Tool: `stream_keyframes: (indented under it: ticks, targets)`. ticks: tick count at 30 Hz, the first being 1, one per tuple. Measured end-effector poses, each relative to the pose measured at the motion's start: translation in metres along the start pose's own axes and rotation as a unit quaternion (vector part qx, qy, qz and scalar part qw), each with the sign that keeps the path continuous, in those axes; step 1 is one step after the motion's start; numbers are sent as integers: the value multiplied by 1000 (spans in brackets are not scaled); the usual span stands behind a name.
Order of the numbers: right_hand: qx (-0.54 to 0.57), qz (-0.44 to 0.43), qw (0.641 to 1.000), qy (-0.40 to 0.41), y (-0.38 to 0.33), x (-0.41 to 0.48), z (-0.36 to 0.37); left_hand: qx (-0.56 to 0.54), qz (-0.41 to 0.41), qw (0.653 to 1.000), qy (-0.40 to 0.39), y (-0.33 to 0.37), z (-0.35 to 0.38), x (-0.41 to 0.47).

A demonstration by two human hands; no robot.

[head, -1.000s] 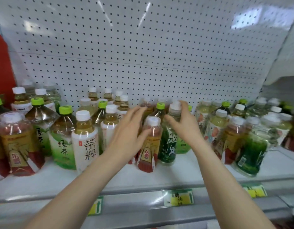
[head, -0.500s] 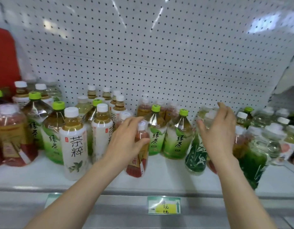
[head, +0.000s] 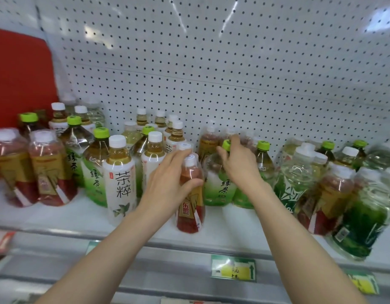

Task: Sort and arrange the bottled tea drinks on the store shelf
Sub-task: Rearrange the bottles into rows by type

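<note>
My left hand [head: 167,183] grips a red-and-gold tea bottle [head: 190,207] with a white cap, standing at the front of the white shelf [head: 80,216]. Just right of it, my right hand [head: 238,165] curls round the top of a green-capped green tea bottle [head: 220,189]; its cap peeks out between my fingers. A second green-capped bottle [head: 263,159] stands right beside it. A white-label tea bottle [head: 120,178] stands left of my left hand.
More tea bottles crowd the shelf: two red-gold ones [head: 47,170] at far left, dark green leaf-label bottles [head: 361,220] at right, several smaller ones at the back. A white pegboard wall [head: 211,73] rises behind. Price tags [head: 233,268] sit on the shelf's front rail.
My right hand let go of the dark green bottle at the right, moved left and took hold of the green-capped bottle's top. My left hand stayed on the red-gold bottle.
</note>
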State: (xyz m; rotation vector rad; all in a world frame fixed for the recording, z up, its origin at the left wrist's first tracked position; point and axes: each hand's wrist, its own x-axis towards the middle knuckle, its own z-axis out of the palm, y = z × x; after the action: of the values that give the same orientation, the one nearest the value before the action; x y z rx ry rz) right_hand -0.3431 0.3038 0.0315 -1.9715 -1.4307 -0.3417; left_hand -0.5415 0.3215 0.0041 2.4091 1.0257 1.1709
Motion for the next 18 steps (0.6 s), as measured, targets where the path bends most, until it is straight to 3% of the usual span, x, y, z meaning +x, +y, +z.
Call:
stream_keyframes:
  ticks: [5,13,15,17,18]
  targets:
    - [-33,-14,999,-21,8,-36,-33,-9,11,1000,-13,-1,-1,0]
    - [-108,100,988,-38,24,-59,-80,13,52,998,-46,1,0,2]
    - [-157,47,986,7,14,-61,-81,3,54,997,-51,2,-2,4]
    - [-119,-45,991,43,-8,-64,-76,-14,65,997,-49,-1,-4,5]
    - [-74,-75,994,20,-22,-65,-72,-26,72,996,-39,-3,-6,5]
